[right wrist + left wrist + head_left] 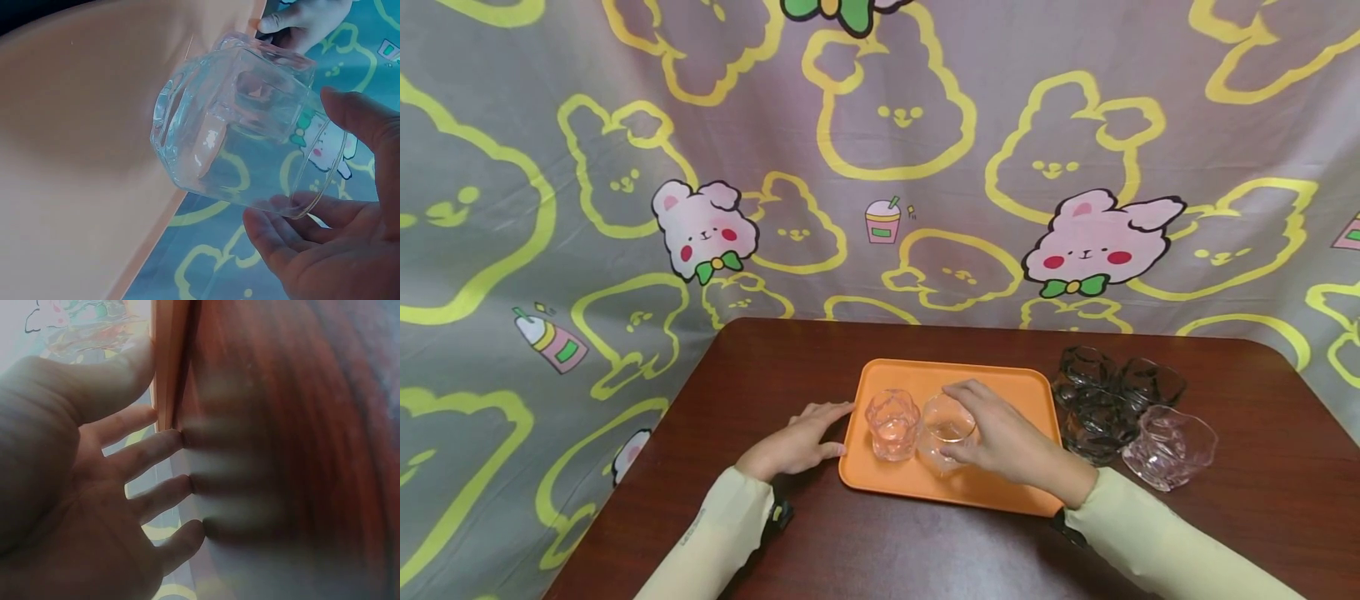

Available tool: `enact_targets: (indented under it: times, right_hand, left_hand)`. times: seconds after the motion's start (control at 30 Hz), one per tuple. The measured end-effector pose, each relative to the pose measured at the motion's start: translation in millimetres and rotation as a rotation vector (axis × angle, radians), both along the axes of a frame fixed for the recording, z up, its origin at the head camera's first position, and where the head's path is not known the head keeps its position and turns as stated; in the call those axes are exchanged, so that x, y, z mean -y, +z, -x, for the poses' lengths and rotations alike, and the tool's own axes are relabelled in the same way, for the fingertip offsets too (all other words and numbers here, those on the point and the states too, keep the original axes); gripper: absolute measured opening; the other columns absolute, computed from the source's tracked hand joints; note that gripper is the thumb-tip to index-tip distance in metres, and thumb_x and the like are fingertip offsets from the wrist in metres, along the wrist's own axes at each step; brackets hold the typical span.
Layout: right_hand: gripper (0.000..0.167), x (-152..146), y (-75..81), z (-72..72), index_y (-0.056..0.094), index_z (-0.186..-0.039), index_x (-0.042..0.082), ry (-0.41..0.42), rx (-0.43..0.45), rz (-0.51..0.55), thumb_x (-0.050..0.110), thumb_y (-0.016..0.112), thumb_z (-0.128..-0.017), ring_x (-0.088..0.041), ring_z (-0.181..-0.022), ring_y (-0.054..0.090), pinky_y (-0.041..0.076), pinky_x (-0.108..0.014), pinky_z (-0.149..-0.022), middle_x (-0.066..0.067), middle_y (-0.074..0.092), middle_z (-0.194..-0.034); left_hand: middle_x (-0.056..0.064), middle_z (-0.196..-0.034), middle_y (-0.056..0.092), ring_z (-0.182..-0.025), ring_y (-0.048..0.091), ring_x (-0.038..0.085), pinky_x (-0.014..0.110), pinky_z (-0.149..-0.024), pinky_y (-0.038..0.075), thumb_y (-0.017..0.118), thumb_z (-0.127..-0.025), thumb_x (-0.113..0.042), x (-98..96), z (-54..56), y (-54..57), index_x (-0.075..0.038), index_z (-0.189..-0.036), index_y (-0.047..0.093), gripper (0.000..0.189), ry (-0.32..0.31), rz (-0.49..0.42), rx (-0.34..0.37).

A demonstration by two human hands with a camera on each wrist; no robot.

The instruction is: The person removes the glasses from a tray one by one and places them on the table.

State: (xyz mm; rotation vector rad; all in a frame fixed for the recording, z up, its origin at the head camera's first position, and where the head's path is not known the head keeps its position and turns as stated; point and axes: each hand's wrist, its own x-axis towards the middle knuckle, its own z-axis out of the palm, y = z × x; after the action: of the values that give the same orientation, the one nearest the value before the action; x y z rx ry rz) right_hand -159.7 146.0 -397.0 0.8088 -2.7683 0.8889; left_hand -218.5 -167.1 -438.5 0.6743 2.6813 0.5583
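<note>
An orange tray (1015, 387) lies on the dark wooden table, with two glasses side by side on its left half. My right hand (1007, 437) holds the clear glass (219, 144) near its rim, thumb on one side and fingers on the other. The glass is upright, its base at the tray surface. Just left of it stands a faceted pinkish glass (892, 425). At the tray's left edge, my left hand (797, 437) rests with fingers spread, the thumb touching the rim and several fingertips down on the table.
Right of the tray, several dark smoky glasses (1097, 421) are grouped close to its edge. A pale pink glass (1168, 450) stands in front of them, toward the right. Behind the table (790, 350) hangs a patterned curtain (917, 275).
</note>
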Motion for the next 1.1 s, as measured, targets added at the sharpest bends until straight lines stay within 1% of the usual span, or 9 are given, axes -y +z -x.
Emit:
enact_targets:
  times: [0.27,0.47,0.6,0.67,0.8,0.87,0.97,1.03,1.1]
  right_hand:
    - [0.072,-6,0.8,-1.1,0.053,-0.130,0.004,-0.033,-0.038,0.004,0.035,0.082,-0.072,-0.023,-0.108,0.056,0.046,-0.043,-0.087,-0.003,0.054,-0.122]
    - [0.070,-21,14.4,-8.4,0.055,-0.129,0.005,-0.069,-0.066,0.049,0.038,0.081,-0.073,-0.026,-0.108,0.056,0.047,-0.046,-0.083,-0.001,0.054,-0.122]
    - [0.065,-35,25.5,-15.7,0.055,-0.127,0.007,-0.111,-0.091,0.042,0.039,0.079,-0.076,-0.022,-0.097,0.056,0.047,-0.042,-0.075,0.001,0.054,-0.120]
    - [0.063,-43,30.7,-21.2,0.056,-0.126,0.008,-0.135,-0.098,0.033,0.040,0.079,-0.076,-0.018,-0.089,0.054,0.045,-0.039,-0.070,0.002,0.054,-0.117]
    - [0.064,-58,38.5,-35.7,0.057,-0.125,0.012,-0.187,-0.131,0.012,0.043,0.079,-0.074,-0.015,-0.085,0.052,0.043,-0.036,-0.067,0.004,0.054,-0.115]
    - [0.063,-65,40.9,-44.0,0.058,-0.123,0.013,-0.205,-0.175,0.005,0.042,0.081,-0.072,-0.013,-0.087,0.052,0.043,-0.036,-0.067,0.005,0.055,-0.114]
    - [0.062,-74,42.3,-58.2,0.060,-0.121,0.016,-0.231,-0.240,-0.005,0.038,0.084,-0.068,-0.009,-0.090,0.052,0.044,-0.035,-0.069,0.010,0.055,-0.114]
    - [0.060,-80,42.2,-68.5,0.061,-0.119,0.018,-0.244,-0.264,-0.014,0.037,0.085,-0.066,-0.007,-0.092,0.052,0.044,-0.033,-0.071,0.013,0.055,-0.113]
    - [0.061,-87,41.3,-79.0,0.062,-0.118,0.020,-0.267,-0.273,-0.036,0.038,0.086,-0.065,-0.006,-0.090,0.052,0.044,-0.031,-0.069,0.015,0.054,-0.112]
  left_hand:
    - [0.008,-0.146,0.037,-0.135,0.027,0.031,0.062,-0.101,0.020,0.067,-0.088,-0.025,-1.1,-0.6,0.6,-0.017,-0.147,0.035,0.068,0.002,-0.007,0.011]
    - [0.009,-0.147,0.037,-0.135,0.027,0.031,0.061,-0.102,0.020,0.067,-0.089,-0.026,-1.0,-1.9,3.0,-0.017,-0.147,0.035,0.067,0.003,0.002,0.013]
    - [0.010,-0.146,0.037,-0.134,0.027,0.032,0.061,-0.101,0.021,0.067,-0.089,-0.026,-0.8,-2.2,3.5,-0.015,-0.147,0.035,0.067,0.002,-0.009,0.014]
    - [0.009,-0.146,0.037,-0.134,0.027,0.032,0.060,-0.102,0.020,0.067,-0.088,-0.026,-0.1,-2.3,3.4,-0.015,-0.147,0.035,0.067,0.001,-0.013,0.016]
    - [0.008,-0.146,0.037,-0.134,0.027,0.030,0.059,-0.102,0.021,0.067,-0.088,-0.027,1.9,-1.6,1.1,-0.016,-0.147,0.035,0.068,0.000,-0.007,0.006]
    - [0.007,-0.146,0.037,-0.134,0.027,0.029,0.057,-0.103,0.021,0.066,-0.089,-0.029,2.8,-1.1,0.2,-0.018,-0.148,0.034,0.068,0.001,0.001,0.000]
    - [0.007,-0.146,0.038,-0.134,0.027,0.029,0.057,-0.103,0.021,0.067,-0.088,-0.029,2.8,-0.9,0.2,-0.018,-0.148,0.034,0.069,-0.003,-0.006,-0.003]
    - [0.008,-0.146,0.038,-0.134,0.028,0.031,0.059,-0.102,0.021,0.067,-0.088,-0.027,2.2,-1.4,0.6,-0.017,-0.147,0.035,0.068,-0.010,-0.017,0.000]
    - [0.009,-0.146,0.038,-0.134,0.027,0.031,0.060,-0.102,0.021,0.067,-0.088,-0.027,1.6,-1.9,1.2,-0.016,-0.147,0.035,0.069,-0.009,-0.020,0.007]
